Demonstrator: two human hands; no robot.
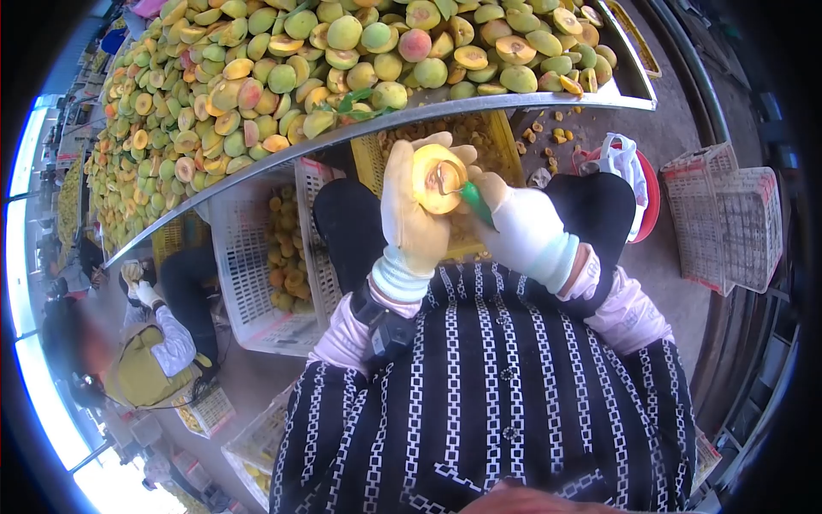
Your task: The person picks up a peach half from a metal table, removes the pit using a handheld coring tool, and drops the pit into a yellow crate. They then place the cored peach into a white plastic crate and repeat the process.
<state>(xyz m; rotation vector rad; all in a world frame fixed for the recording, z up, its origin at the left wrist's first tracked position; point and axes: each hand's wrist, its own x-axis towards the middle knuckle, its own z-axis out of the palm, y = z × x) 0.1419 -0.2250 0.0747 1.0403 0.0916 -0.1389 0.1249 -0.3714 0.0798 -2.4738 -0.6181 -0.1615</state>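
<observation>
My left hand (408, 214), in a pale glove, is closed around a peach half (425, 190) with its yellow cut face turned up. In my gloved right hand (529, 224) is a pitting knife (477, 207) with a green handle. Its metal loop lies against the middle of the cut face, at the pit hollow. Both hands are above my lap, just short of the metal-edged table (368, 126). Whole and halved peaches (282, 79) are heaped on that table. Part of the tool's handle is hidden by my right fingers.
Below the table edge stand a yellow crate (370, 163) with scraps and a white crate (248, 257) holding fruit. To the right are a red basin (652, 193) with a white bag and stacked crates (723, 218). Another gloved person (158, 355) sits at left.
</observation>
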